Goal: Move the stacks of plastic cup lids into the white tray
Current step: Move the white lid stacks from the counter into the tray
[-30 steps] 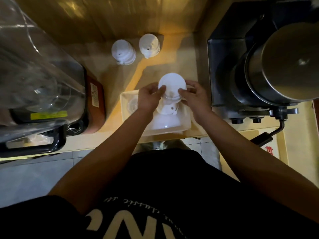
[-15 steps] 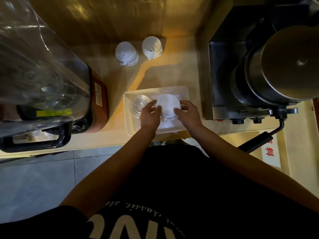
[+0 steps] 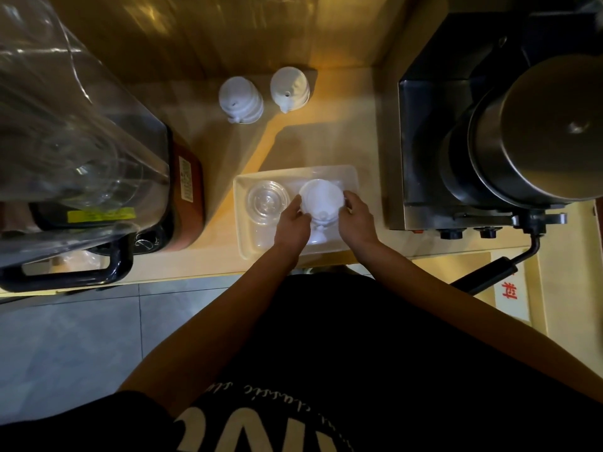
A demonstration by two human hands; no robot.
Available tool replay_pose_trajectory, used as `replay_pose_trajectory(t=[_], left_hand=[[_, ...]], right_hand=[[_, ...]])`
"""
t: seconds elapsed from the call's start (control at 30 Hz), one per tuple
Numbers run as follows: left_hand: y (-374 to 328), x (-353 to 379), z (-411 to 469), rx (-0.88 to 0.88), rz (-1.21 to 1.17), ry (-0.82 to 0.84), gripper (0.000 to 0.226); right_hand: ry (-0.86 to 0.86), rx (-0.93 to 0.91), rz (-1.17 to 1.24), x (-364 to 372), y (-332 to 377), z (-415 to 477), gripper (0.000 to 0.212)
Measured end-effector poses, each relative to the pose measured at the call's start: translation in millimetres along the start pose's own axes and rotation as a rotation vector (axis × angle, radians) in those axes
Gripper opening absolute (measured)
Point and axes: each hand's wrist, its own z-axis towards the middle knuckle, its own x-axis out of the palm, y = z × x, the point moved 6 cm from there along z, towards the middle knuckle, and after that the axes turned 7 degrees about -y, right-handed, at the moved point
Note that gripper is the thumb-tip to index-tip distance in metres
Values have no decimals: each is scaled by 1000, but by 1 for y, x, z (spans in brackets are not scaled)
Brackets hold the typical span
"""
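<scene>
A white tray [image 3: 350, 172] lies on the wooden counter near its front edge. Inside it, on the right, stands a white lid stack [image 3: 321, 199]. My left hand [image 3: 292, 226] grips its left side and my right hand [image 3: 355, 220] its right side. A stack of clear lids [image 3: 267, 200] sits in the tray's left half. Two more white lid stacks, one on the left [image 3: 240, 99] and one on the right [image 3: 290, 89], stand at the back of the counter near the wall.
A large clear-lidded appliance with a black handle [image 3: 75, 158] fills the counter's left side. A black and steel machine with a metal pot [image 3: 522, 135] stands on the right. Bare counter [image 3: 293, 145] lies between the tray and the far stacks.
Both hands lowered the white lid stack from above the tray's far edge down into the tray's right half. The two far stacks stayed put.
</scene>
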Motion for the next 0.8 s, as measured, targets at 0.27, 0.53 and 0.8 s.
replay_pose_trajectory(t=[0.27, 0.53, 0.8], left_hand=[[0, 1, 16, 19, 58, 8, 67], [8, 9, 23, -60, 59, 52, 73], [-4, 11, 20, -24, 126, 30, 67]], right_hand=[[46, -11, 13, 2, 9, 7, 44], [144, 20, -56, 7, 9, 15, 56], [228, 65, -84, 10, 10, 17, 67]])
